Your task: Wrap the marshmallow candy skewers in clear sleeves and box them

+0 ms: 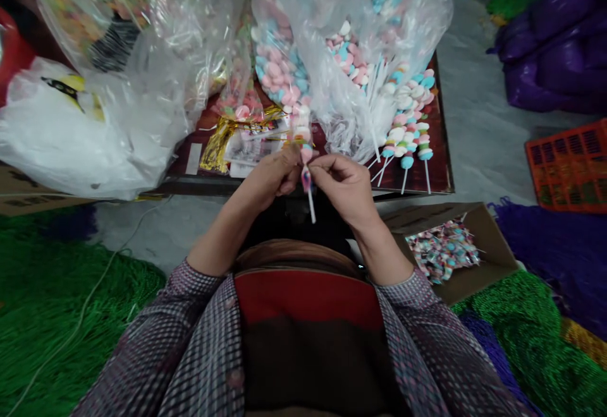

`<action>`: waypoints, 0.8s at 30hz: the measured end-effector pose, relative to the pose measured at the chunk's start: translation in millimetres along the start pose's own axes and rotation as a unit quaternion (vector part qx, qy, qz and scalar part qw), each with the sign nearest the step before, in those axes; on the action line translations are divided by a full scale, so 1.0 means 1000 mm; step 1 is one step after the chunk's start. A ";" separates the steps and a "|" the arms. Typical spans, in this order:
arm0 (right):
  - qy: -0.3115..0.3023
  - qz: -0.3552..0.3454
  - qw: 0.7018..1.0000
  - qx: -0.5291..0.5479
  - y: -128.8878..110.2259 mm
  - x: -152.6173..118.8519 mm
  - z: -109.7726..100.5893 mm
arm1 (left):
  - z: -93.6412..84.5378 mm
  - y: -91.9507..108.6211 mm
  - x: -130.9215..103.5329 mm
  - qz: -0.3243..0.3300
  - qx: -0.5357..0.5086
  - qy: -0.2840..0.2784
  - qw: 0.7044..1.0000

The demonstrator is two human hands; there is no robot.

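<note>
Head view: dark red table (440, 174) across the upper middle of the frame, grey floor (467, 82) beyond its right edge. Item, centre: one candy stick (301, 131), pastel discs running up from my fingers, its white stick slanting down over the table's near edge. Left hand (277, 170), at centre-left, closed about its lower candies; right hand (342, 183), just to the right, pinching with thumb and forefinger at the narrow neck below them. The piece thus lies between my two grips, touching both, probably held so that one hand steadies it while the other works the neck; the exact fingertip contact is too blurred to tell. Item, right of centre: loaded candy sticks (410, 126), bare ends toward me, seemingly for easy picking up. Item, left of centre: gold ties (217, 148), perhaps kept near for reach. Item, upper middle: clear bag of pink and blue candy (279, 57). Item, lower right: cardboard box (497, 249) holding many small colourful pieces.
</note>
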State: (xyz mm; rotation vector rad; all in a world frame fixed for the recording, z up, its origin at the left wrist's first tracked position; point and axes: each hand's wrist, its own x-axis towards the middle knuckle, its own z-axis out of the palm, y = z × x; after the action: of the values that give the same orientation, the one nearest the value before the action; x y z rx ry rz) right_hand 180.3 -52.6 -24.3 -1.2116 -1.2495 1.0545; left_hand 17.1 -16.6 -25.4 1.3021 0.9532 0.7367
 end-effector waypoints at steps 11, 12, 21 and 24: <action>-0.039 0.148 0.976 0.158 0.024 -0.017 -0.034 | 0.021 0.000 -0.005 0.288 0.387 -0.151 0.863; -0.035 0.161 0.973 0.161 0.023 -0.020 -0.036 | 0.027 -0.003 -0.005 0.310 0.447 -0.139 0.827; 0.317 0.094 0.941 0.068 0.023 -0.061 -0.119 | 0.034 -0.022 -0.003 0.354 0.487 -0.088 0.794; 0.539 0.073 0.832 -0.111 0.028 -0.086 -0.178 | 0.009 -0.028 0.006 0.301 0.465 -0.020 0.832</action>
State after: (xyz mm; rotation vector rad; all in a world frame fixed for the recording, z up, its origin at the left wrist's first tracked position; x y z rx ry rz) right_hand 353.3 -148.2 -50.6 -1.7304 -0.3730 0.1701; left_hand 25.9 -19.9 -54.3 2.5526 0.8861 0.7176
